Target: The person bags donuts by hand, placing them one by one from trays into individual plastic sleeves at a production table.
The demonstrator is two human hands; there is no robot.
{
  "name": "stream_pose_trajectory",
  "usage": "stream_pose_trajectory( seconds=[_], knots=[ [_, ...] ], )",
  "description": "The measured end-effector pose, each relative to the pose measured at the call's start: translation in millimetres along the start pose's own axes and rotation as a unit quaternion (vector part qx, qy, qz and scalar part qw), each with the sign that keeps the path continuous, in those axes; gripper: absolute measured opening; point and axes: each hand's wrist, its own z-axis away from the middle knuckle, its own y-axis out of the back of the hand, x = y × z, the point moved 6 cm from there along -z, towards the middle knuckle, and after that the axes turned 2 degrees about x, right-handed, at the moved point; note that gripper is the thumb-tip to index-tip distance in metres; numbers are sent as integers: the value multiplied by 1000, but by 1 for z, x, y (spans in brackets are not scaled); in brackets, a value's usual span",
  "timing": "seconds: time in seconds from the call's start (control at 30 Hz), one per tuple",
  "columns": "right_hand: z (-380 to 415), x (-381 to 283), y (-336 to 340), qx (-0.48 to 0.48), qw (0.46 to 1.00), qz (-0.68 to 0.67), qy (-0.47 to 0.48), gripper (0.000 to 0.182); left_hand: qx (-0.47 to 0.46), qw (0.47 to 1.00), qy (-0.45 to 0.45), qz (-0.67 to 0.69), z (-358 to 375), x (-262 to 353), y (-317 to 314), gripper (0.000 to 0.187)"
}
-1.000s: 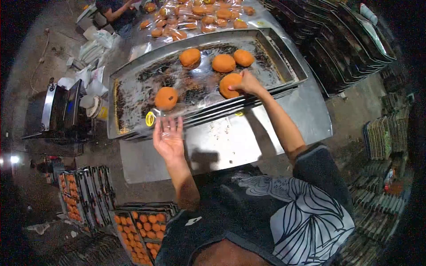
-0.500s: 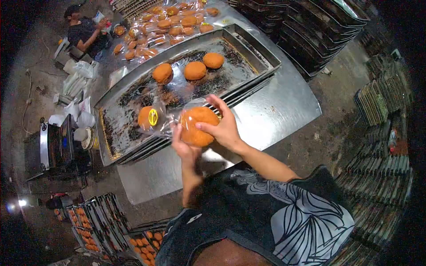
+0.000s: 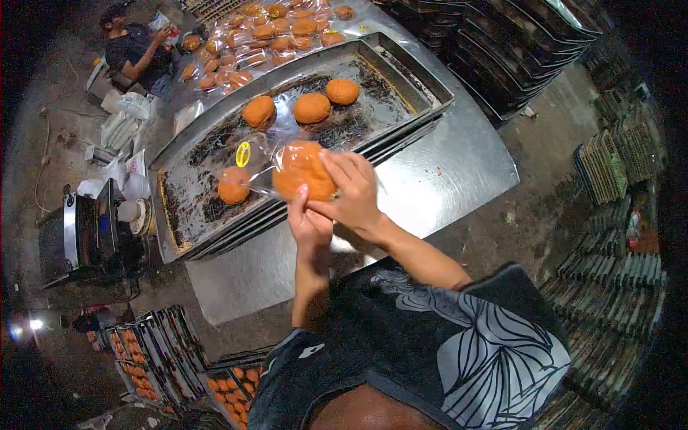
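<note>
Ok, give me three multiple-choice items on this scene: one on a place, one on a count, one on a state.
1. Where does the metal tray lie?
A. on the steel table
B. on the floor
C. on a chair

2. How many unwrapped buns lie on the tray?
A. one
B. four
C. nine

3. What state is the bun in the hands in?
A. bare
B. going into a clear bag
C. cut in half

Answers: 1 A, the table shows under the tray. 2 B, three at the back, one in front. 3 B, the left hand and right hand hold it with film around it.
</note>
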Motion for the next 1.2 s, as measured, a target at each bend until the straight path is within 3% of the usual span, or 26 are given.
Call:
stream_pose_trajectory(
  seconds=[0.07,0.2,0.27,0.3,0.4,0.43,0.47,0.5,0.53,0.57,0.6,0.63,0.67,0.7,0.73,0.77,0.8,0.87,0.9,0.93,0.97,1.0,1.07,1.1,1.17,1.2],
  knots=[
    [-1,-2,-6,30,1000,-9,-1,68,23,1000,10,-5,0,8,-1,50],
    [17,-9,-2,-42,998,-43,-35,70,24,998,61,23,4,25,9,52],
    [25,-9,-7,-90,995,-24,-24,71,-61,998,-17,-6,7,19,5,54],
    [19,-9,-10,-84,996,-10,-18,70,-102,995,6,-17,7,12,1,54],
    [15,-6,-33,-112,993,-16,-41,65,-44,997,42,36,6,4,4,53],
    [16,0,-27,-106,976,-167,-94,62,85,995,22,42,8,10,16,53],
    [18,-2,-23,-106,975,-172,-86,62,83,996,13,42,13,14,20,53],
    [21,7,-11,-37,972,-168,-163,54,40,991,110,-63,20,2,22,51],
    [27,21,2,30,957,-160,-241,47,6,981,95,-170,25,-8,20,45],
    [35,50,-17,-103,953,-168,-232,35,-25,958,74,-274,30,-18,19,38],
    [39,83,-41,-234,931,-173,-221,24,-32,964,110,-242,33,-32,28,31],
    [5,96,-35,-183,945,-179,-206,19,-37,966,146,-210,36,-47,37,24],
    [-39,101,-23,-130,956,-183,-188,18,-167,917,70,-356,33,-55,36,26],
    [-80,91,-17,-123,971,-82,-188,22,-191,857,149,-455,30,-79,49,30],
    [-114,87,-25,-52,981,-83,-167,22,-213,781,226,-542,29,-104,65,33],
    [-141,77,-36,-31,986,-121,-113,24,-276,721,112,-625,22,-120,81,36],
    [-149,73,-57,18,980,-195,18,42,-328,641,-9,-694,15,-133,92,39],
    [-105,65,-62,-67,984,-139,83,54,-359,625,-66,-690,12,-139,100,35],
    [-67,67,-56,-265,940,-195,-84,54,-351,622,24,-699,2,-151,116,33],
    [-18,82,-53,-234,943,-232,-49,50,-340,616,118,-701,-2,-162,132,31],
    [43,108,-51,-299,910,-233,-166,44,-293,635,33,-713,-4,-159,135,29],
    [91,114,-30,-355,854,-252,-286,38,-288,736,8,-612,-5,-151,131,34],
    [175,138,-6,-446,774,-230,-386,31,-258,650,-41,-714,-10,-151,133,39],
    [196,139,1,-405,755,-284,-430,28,-276,644,-67,-710,-11,-152,137,44],
    [232,148,8,-392,721,-321,-473,29,-323,693,-67,-642,-15,-151,133,31],
    [244,154,5,-390,718,-327,-474,30,-316,665,11,-677,-23,-168,161,26]
  ],
)
